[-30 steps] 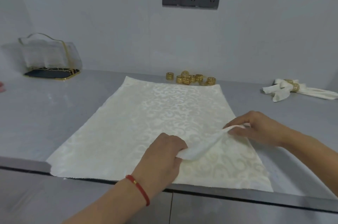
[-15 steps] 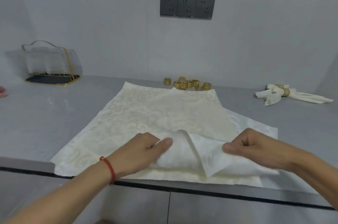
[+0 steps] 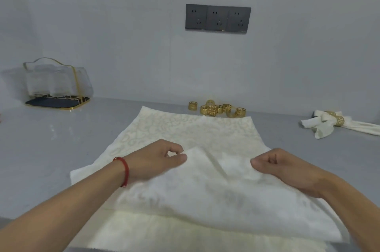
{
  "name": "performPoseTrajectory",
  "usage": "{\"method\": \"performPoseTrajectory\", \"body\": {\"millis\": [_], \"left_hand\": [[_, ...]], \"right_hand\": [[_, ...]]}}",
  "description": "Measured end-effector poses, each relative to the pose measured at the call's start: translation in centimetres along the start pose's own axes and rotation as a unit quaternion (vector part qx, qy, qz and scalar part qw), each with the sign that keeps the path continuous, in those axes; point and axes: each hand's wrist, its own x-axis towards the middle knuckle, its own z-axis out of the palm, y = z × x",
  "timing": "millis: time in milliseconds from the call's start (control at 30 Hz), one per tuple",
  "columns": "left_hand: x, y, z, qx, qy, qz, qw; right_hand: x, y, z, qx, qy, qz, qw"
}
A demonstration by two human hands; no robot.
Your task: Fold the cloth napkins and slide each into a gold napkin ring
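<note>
We are pinching a raised fold of the cream napkin (image 3: 191,132) with both hands: our left hand (image 3: 158,161) is gripping its edge at 9 o'clock, our right hand (image 3: 283,167) at 3 o'clock. The napkin is lying spread on the grey desk (image 3: 51,144). At 12 o'clock beyond it, loose gold rings (image 3: 218,108) are sitting clustered; a finished ringed napkin (image 3: 337,123) is resting at 2 o'clock.

napkin (image 3: 191,128): cream, patterned, near edge folded over | gold rings (image 3: 216,108): clustered just behind | ringed napkin (image 3: 337,123): far right
</note>
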Motion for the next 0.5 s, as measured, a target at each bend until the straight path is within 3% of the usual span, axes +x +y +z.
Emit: {"method": "performPoseTrajectory", "body": {"millis": [100,167,300,367,433,500], "left_hand": [[4.8,-1.6,-1.4,0.058,0.022,-0.033,0.998],[8.2,-2.6,-2.0,0.160,0.056,-0.055,0.984],[13.6,-4.1,-1.6,0.363,0.131,-0.120,0.915],[15.0,-4.3,-0.8,0.428,0.178,-0.145,0.874],[15.8,-4.4,0.1,0.457,0.238,-0.126,0.848],[16.9,-4.4,1.3,0.425,0.236,-0.044,0.873]], "right_hand": [[5.6,-0.3,-0.5,-0.097,0.101,0.047,0.989],[9.0,-0.3,-0.9,-0.152,0.171,0.077,0.970],[13.4,-0.3,-0.5,-0.365,0.275,0.056,0.888],[14.0,-0.5,1.0,-0.385,0.257,-0.001,0.886],[14.4,0.1,2.3,-0.391,0.181,-0.021,0.902],[15.0,1.2,3.0,-0.420,0.119,-0.023,0.900]]}}
